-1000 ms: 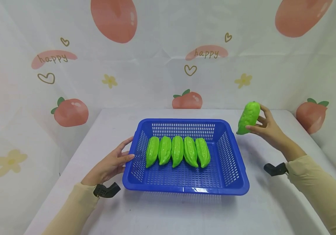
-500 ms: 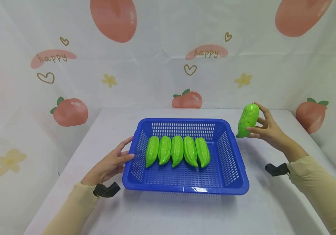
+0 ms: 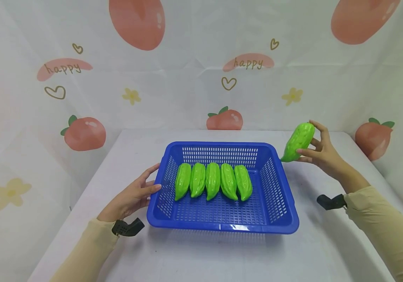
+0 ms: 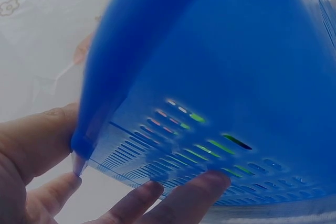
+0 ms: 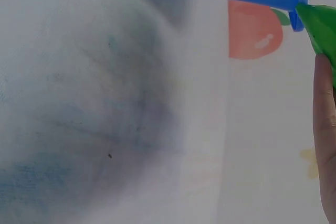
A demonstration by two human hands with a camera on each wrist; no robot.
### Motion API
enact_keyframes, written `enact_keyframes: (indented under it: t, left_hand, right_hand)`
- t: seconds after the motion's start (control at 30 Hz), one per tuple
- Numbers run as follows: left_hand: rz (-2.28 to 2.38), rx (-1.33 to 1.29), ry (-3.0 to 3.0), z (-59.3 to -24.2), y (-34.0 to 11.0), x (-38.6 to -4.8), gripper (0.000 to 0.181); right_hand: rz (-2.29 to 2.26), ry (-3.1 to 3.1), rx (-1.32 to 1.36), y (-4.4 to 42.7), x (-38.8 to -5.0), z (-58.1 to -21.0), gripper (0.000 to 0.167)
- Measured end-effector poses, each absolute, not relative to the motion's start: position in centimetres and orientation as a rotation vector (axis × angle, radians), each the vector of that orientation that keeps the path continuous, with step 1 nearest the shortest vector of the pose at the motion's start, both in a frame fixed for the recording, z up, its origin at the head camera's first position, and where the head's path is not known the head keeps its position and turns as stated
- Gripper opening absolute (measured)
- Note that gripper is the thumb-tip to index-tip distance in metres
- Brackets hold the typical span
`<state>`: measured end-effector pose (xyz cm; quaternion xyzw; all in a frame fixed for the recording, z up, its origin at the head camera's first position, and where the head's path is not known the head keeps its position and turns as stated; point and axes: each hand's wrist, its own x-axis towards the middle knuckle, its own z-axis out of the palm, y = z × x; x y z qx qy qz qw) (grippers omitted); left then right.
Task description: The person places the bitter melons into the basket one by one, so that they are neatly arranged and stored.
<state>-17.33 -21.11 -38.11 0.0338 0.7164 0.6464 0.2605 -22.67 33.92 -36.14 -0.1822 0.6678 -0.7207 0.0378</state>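
Inside a blue plastic basket (image 3: 219, 227) lie several shiny green bitter melons (image 3: 213, 181), side by side in a row with their pointed ends toward me. My left hand (image 3: 136, 194) holds the basket's left rim, the thumb over the rim and other fingers against the outer slotted wall (image 4: 199, 150). Beyond the basket's back right corner, my right hand (image 3: 322, 152) grips another bitter melon (image 3: 298, 141) between thumb and fingers. This one is raised and tilted, its tip beside the rim. Only its pointed end (image 5: 320, 27) appears in the right wrist view.
The basket stands on a white-covered table (image 3: 201, 258). A white cloth (image 3: 187, 90) printed with fruit, flowers and hearts hangs behind and at the sides. Inside the basket, bare slotted floor (image 3: 258, 188) shows right of the row and in front of it.
The held bitter melon dipped a little, then rose and tilted more, its tip now closer to the basket's right rim. My left hand, the basket and the row inside have stayed put.
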Motion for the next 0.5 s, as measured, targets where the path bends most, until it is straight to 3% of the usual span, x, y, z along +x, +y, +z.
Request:
enact_keyframes:
  t: [0.5]
  left_hand:
    - [1.756,0.109,1.929,-38.13,-21.05,-17.39,0.078]
  right_hand:
    - [-2.275,2.04,-0.539,33.51,-22.39,-35.54,0.078]
